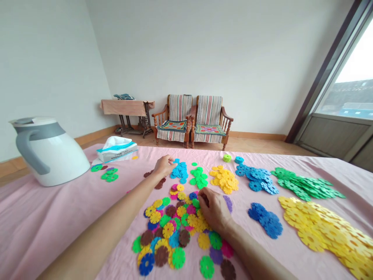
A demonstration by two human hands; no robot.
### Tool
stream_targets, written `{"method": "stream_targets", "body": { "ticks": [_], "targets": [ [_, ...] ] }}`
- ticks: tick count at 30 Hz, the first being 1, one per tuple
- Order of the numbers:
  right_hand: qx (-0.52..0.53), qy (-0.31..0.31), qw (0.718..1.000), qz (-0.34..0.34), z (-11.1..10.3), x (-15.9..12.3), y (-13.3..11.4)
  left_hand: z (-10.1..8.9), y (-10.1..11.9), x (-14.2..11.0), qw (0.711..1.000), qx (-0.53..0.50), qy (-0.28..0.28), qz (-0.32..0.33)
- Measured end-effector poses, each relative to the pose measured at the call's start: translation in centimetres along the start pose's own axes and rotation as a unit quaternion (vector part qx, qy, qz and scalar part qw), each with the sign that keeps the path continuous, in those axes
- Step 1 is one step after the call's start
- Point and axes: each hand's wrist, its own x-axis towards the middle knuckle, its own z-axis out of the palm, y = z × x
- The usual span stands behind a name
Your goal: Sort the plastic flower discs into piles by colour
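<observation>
My left hand (163, 165) reaches far across the pink cloth, fingers pinched at the edge of a small heap of light-blue snowflake discs (180, 171); whether it holds one I cannot make out. My right hand (214, 210) rests closer to me on a mixed-colour pile of discs (171, 229), its fingers curled down among the pieces at the pile's right edge. Sorted heaps lie beyond: bright green (199, 177), yellow (224, 179), and dark blue (258, 179).
A white kettle (48, 149) stands at the left on the pink tablecloth (58, 217), with a white bag (116, 149) behind it. Large green (305, 186) and yellow (326, 225) heaps fill the right side. A blue heap (266, 219) lies beside my right wrist. Two chairs stand by the wall.
</observation>
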Motion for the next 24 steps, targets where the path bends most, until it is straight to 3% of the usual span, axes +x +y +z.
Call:
{"method": "stream_targets", "body": {
  "ticks": [4,8,10,13,17,21,24],
  "targets": [
    [0.002,-0.002,1.000,0.000,0.1,0.0,0.3,-2.6,0.0,-3.9,0.994,-0.012,-0.109,0.016],
    [-0.002,-0.001,1.000,-0.003,0.1,-0.1,0.3,-5.9,0.4,-8.4,0.963,-0.007,-0.258,0.074],
    [-0.004,-0.002,1.000,-0.005,0.0,-0.1,0.2,-7.2,0.8,-10.1,0.954,0.031,-0.283,0.097],
    [-0.008,0.001,1.000,-0.010,0.1,-0.1,0.3,-7.8,1.2,-11.6,0.950,0.094,-0.269,0.125],
    [-0.007,0.001,1.000,-0.013,0.1,-0.1,0.3,-6.6,0.7,-11.8,0.953,0.152,-0.219,0.146],
    [-0.011,-0.003,1.000,-0.014,0.1,-0.1,0.3,-5.4,-0.4,-11.3,0.954,0.159,-0.190,0.166],
    [-0.015,-0.004,1.000,-0.014,0.1,-0.1,0.3,-5.2,-0.5,-11.2,0.964,0.150,-0.128,0.177]
  ]
}}
